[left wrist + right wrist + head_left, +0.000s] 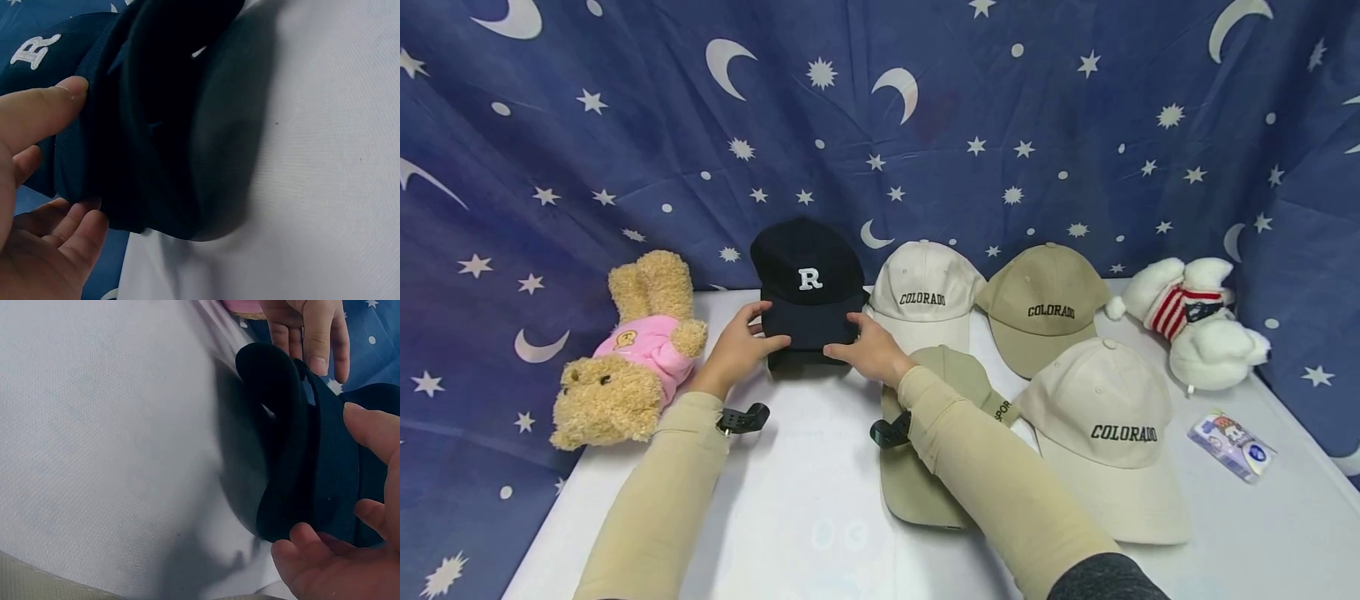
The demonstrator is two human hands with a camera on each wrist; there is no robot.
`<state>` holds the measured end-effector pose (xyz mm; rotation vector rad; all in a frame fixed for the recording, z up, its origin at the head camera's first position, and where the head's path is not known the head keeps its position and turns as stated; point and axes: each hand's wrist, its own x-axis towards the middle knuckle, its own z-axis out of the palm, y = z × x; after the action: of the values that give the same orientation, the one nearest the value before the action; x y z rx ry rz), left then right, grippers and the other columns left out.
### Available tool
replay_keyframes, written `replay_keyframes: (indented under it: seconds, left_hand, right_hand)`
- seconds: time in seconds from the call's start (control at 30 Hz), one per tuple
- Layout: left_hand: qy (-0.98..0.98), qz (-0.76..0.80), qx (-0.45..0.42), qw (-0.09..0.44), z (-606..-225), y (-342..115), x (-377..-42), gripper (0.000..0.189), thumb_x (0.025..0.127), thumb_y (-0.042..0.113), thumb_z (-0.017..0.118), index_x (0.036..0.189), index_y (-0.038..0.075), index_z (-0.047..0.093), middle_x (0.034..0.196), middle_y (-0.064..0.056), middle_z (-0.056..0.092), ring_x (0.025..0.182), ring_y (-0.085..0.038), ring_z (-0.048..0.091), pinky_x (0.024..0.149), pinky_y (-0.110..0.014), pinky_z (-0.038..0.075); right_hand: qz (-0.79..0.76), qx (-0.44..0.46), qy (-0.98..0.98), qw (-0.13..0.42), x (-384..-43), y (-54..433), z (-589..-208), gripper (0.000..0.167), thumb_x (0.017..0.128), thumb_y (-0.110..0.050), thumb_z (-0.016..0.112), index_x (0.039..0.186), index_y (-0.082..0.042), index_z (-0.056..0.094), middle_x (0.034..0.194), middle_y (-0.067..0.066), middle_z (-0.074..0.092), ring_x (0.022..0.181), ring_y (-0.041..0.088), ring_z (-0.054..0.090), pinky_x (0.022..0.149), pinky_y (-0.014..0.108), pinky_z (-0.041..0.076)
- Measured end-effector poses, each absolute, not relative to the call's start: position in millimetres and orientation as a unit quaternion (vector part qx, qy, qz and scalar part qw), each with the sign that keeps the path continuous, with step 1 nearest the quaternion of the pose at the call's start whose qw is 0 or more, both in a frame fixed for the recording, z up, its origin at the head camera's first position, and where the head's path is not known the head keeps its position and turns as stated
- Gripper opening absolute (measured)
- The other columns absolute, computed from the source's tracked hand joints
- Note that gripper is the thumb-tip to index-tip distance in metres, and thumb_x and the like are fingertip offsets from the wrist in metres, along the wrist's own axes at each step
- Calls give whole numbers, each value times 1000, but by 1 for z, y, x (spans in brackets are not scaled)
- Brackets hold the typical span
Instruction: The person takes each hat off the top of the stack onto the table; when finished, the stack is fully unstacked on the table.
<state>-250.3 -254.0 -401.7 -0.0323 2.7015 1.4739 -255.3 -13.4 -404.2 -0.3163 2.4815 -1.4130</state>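
Note:
A dark cap (805, 250) with a white letter R stands at the back of the table, its brim toward me. My left hand (737, 346) holds the brim's left side, thumb on the front and fingers round the edge. On the other side, my right hand (874, 348) holds the brim in the same way, thumb in front. In the left wrist view, a second dark curved brim (165, 156) shows beneath the upper one, close over the table. The cap's back is hidden.
To the right stand a white cap (922, 287), a tan cap (1048, 292) and a cream cap (1101, 408). An olive cap (917, 483) lies partly under my right forearm. A teddy bear (625, 367), a white plush toy (1202, 325) and a small packet (1231, 444) flank them.

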Motion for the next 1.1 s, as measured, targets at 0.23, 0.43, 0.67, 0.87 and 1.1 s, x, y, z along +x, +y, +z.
replay_keyframes:
  seconds: [0.23,0.43,0.67,0.87,1.1]
  left_hand:
    - [872,488,-8,27,-390,-258,-243,81,90,24,75,156,10,30,162,-17,23,141,-39,35,109,-52,39]
    - [865,502,-8,9,-379,-259,-236,82,89,22,77,156,9,31,161,-17,26,139,-39,37,107,-51,40]
    - [866,500,-1,13,-370,-260,-225,85,89,24,77,157,12,29,161,-14,24,132,-36,42,98,-45,45]
    - [872,487,34,19,-364,-262,-217,94,89,24,77,162,17,18,163,-13,18,120,-35,46,81,-32,47]
    - [880,470,63,17,-354,-257,-204,100,86,20,80,162,19,14,159,-14,21,106,-31,48,67,-30,48]
  right_hand:
    - [-514,-113,842,118,-249,-12,-393,76,90,-31,74,152,-4,38,142,18,51,125,28,54,102,39,47]
    - [-525,-113,839,93,-245,-12,-384,70,92,-26,74,150,-4,42,136,18,52,119,27,56,100,37,47]
    - [-554,-108,822,74,-239,-12,-373,65,91,-23,75,146,-3,46,134,17,51,120,28,57,97,36,50]
    - [-559,-107,821,58,-233,-10,-365,66,90,-23,76,147,-6,47,129,18,57,105,25,63,88,34,53]
    - [-536,-144,832,26,-231,3,-360,77,89,-26,75,153,-7,37,155,10,39,141,22,36,114,36,31]
